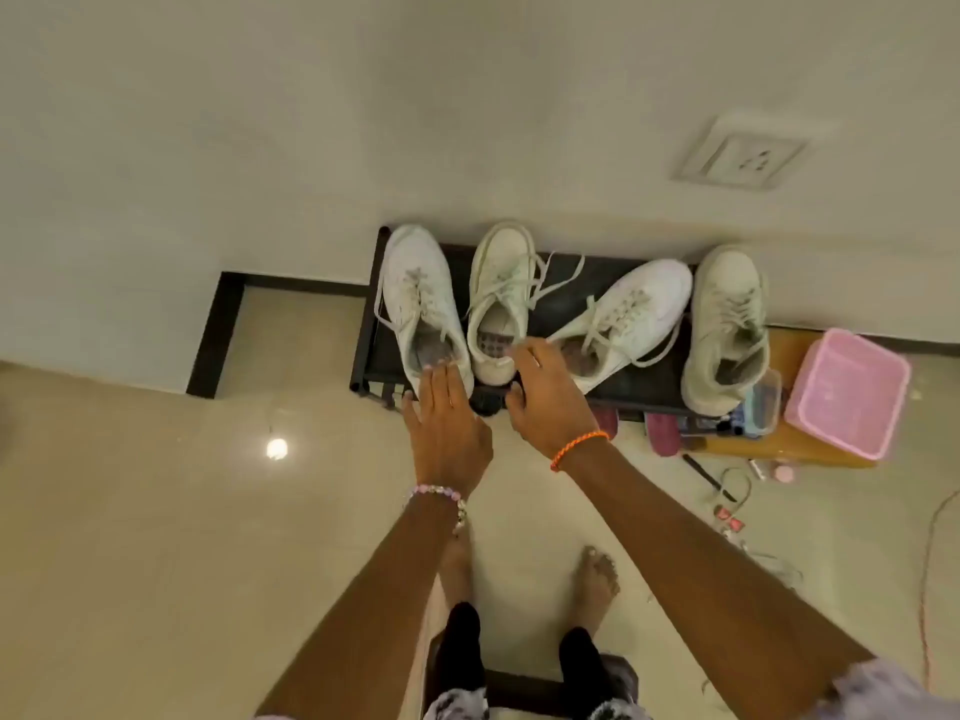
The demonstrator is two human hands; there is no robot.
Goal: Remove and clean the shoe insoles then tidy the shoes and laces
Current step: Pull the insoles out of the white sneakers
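Several white sneakers stand in a row on a low black shoe rack [639, 392] against the wall. My left hand [447, 423] reaches with straight fingers to the heel of the leftmost sneaker [421, 293] and touches it. My right hand [545, 397] hovers with relaxed, spread fingers over the heel of the second sneaker [501, 283], whose laces lie loose across the rack. A third sneaker [631, 314] sits angled, and a fourth, greyer sneaker [727, 324] stands at the right end. Dark insoles show inside the shoe openings.
A pink plastic basket [847, 392] rests on a wooden board right of the rack, beside a clear box [763, 407]. Small items and cords litter the floor at right. My bare feet [597, 579] stand on the beige tiles; a wall socket [743, 155] is above.
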